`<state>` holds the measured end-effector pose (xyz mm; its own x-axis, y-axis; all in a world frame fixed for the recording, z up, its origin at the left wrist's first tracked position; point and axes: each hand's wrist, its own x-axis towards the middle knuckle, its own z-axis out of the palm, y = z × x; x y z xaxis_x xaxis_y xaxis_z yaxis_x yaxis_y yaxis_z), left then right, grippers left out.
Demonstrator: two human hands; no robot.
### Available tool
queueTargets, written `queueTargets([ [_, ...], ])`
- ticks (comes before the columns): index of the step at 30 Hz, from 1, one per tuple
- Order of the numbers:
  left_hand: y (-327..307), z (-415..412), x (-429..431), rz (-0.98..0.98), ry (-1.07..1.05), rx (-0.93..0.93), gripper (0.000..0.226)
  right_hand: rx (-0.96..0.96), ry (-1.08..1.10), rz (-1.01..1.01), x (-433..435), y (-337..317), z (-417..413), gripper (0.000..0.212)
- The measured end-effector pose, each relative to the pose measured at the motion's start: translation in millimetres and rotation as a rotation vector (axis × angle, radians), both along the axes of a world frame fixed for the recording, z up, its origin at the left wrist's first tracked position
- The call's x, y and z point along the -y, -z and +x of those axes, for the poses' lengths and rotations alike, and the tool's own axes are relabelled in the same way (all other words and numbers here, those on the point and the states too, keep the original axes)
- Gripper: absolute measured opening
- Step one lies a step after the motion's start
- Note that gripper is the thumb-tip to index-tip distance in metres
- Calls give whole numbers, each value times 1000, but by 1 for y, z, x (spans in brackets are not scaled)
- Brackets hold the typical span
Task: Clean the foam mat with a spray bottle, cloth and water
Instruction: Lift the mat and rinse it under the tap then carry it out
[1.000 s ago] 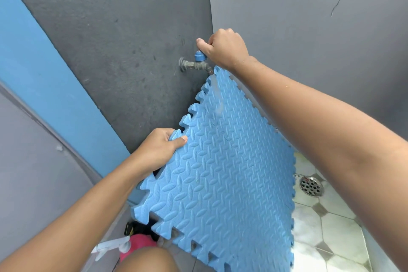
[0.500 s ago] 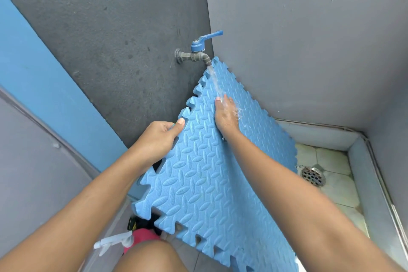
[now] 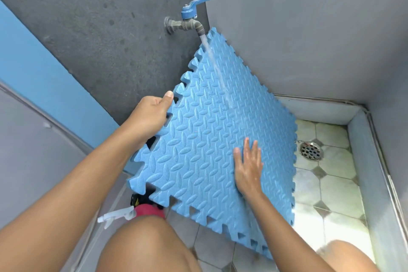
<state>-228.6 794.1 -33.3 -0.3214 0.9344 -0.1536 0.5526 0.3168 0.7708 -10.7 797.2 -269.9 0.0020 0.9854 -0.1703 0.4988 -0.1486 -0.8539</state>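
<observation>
Pink-bodied spray bottle with a white trigger (image 3: 123,214) sits at 7 o'clock by the knee. Right hand (image 3: 248,166) lies flat, fingers spread, on the tilted blue interlocking foam mat (image 3: 205,139); left hand (image 3: 152,115) pinches its 10 o'clock edge. Water (image 3: 217,68) runs from the blue-handled grey tap (image 3: 187,22) at 12.

Head camera looks steeply down, close above the foam mat (image 3: 220,139).

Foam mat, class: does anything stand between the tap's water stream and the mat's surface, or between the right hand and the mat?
Nothing visible does. The stream from the tap lands directly on the foam mat, the right hand lies flat on it lower down, and the left hand grips its notched edge.
</observation>
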Motion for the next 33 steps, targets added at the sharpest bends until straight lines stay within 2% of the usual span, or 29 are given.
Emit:
queueTargets([
  [2,-1,2,2,6,4,-23,53,10,148,-218,-32,12,13,68],
  [4,1,4,1,28,1,-47,50,-29,173,-242,-52,-7,2,68],
  [9,-1,10,3,48,8,-181,53,-143,-45,103,-48,-109,-81,69],
  [12,-3,9,1,57,3,-209,41,-133,-197,314,-2,-153,-115,67],
  [15,-1,8,0,59,6,-224,39,-110,-338,453,58,-144,-111,69],
  [18,2,7,-1,14,10,-280,48,-67,-351,414,73,-83,-77,69],
  [22,1,18,-1,14,-3,-405,43,-27,-37,54,8,-5,-12,66],
  [24,2,20,-1,42,-1,-436,44,-51,93,-73,-37,1,7,67],
  [26,4,18,0,70,3,-443,47,-126,101,-44,-82,-21,4,70],
  [33,6,15,3,158,36,-466,48,-315,-130,252,-228,-149,-75,65],
])
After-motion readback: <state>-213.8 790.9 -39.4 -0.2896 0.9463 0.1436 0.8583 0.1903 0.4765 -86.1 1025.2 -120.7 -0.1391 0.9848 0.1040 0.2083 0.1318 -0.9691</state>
